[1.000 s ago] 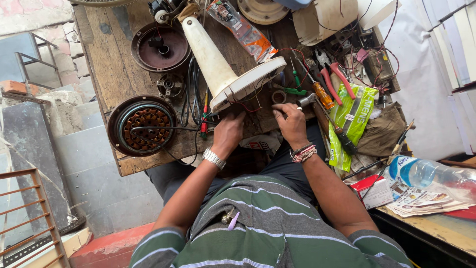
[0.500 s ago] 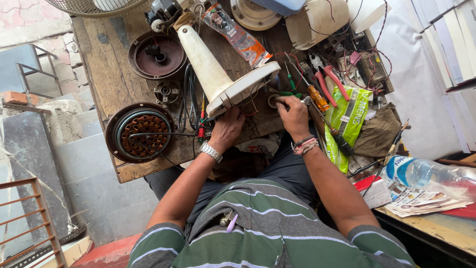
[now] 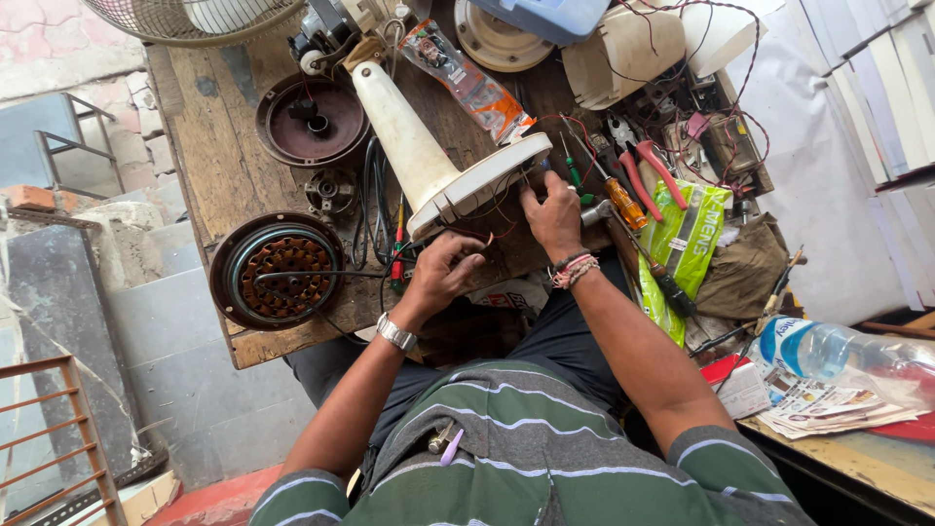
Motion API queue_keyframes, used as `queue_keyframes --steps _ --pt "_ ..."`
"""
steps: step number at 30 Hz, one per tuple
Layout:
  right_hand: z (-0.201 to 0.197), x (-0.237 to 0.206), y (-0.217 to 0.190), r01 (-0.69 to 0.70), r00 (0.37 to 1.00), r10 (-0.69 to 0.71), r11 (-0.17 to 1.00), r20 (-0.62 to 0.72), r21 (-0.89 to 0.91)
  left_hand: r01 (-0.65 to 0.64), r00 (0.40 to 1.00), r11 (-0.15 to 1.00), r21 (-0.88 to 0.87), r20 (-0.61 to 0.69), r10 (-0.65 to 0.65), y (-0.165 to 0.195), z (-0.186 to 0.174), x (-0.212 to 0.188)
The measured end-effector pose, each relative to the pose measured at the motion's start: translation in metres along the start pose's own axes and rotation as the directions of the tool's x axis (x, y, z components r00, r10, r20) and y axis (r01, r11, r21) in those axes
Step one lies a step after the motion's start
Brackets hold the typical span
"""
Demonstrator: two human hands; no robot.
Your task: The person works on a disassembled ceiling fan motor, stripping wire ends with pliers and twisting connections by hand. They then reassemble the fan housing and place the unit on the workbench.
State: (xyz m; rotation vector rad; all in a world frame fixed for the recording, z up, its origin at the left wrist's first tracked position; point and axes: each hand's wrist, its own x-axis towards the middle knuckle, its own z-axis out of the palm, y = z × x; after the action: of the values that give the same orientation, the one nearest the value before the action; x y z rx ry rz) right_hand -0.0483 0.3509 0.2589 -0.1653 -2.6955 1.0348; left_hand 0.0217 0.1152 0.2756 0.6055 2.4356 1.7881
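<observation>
two hands at the cream fan stand lying on the workbench: my left hand pinches red wires under its base, my right hand grips the rim. screwdrivers, pliers and a motor winding crowd around.

Two hands: left, right. One fan stand. Two round motor housings, at ten and nine. One bottle.
</observation>
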Motion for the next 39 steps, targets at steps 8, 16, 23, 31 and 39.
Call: queue_keyframes --steps 8,16,23,31,39 --pt "-0.031 -0.038 -0.017 0.215 0.976 -0.216 0.976 -0.016 -0.038 0.107 0.986 0.993 -0.059 -0.119 -0.113 0.013 0.015 0.033" --pt "-0.048 -0.047 -0.036 0.467 0.873 -0.488 0.836 -0.001 -0.289 0.011 0.985 0.999 -0.031 -0.171 -0.016 0.023 0.030 0.053" --pt "-0.066 -0.054 -0.050 0.492 0.858 -0.513 0.804 0.031 -0.335 -0.067 0.984 0.986 0.151 -0.154 0.091 0.029 0.033 0.057" --pt "-0.078 -0.054 -0.059 0.597 0.766 -0.642 0.696 0.025 -0.400 -0.105 0.988 0.952 0.288 -0.081 0.133 0.029 0.041 0.059" --pt "-0.086 -0.043 -0.052 0.674 0.730 -0.665 0.664 0.157 -0.323 -0.181 0.980 0.877 0.446 0.001 0.201 0.031 0.038 0.062"
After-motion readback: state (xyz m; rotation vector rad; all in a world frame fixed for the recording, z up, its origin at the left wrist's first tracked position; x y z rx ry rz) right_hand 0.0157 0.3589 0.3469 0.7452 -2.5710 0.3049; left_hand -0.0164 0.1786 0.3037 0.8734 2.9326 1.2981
